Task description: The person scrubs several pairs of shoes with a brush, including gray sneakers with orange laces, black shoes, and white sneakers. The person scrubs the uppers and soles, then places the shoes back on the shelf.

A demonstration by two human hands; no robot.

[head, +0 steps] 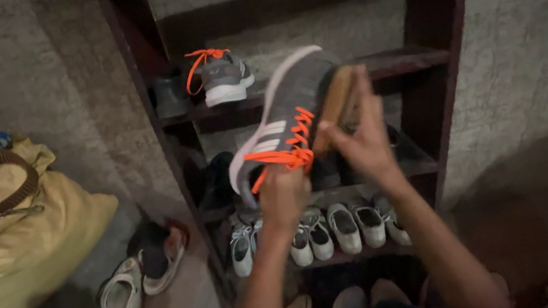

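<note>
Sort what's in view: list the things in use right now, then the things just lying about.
In use:
left hand gripping the grey shoe with orange laces
right hand pressing a wooden brush against it

Lying about:
matching grey shoe on the dark wooden rack
row of pale shoes on a lower shelf
yellow bag
loose shoes on the floor

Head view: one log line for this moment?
left hand: holds grey sneaker | right hand: presses brush on it | behind: shoe rack

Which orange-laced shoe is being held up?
The big grey shoe, gripped by the left hand and touched by the right hand. The other grey shoe sits on the shelf.
</note>
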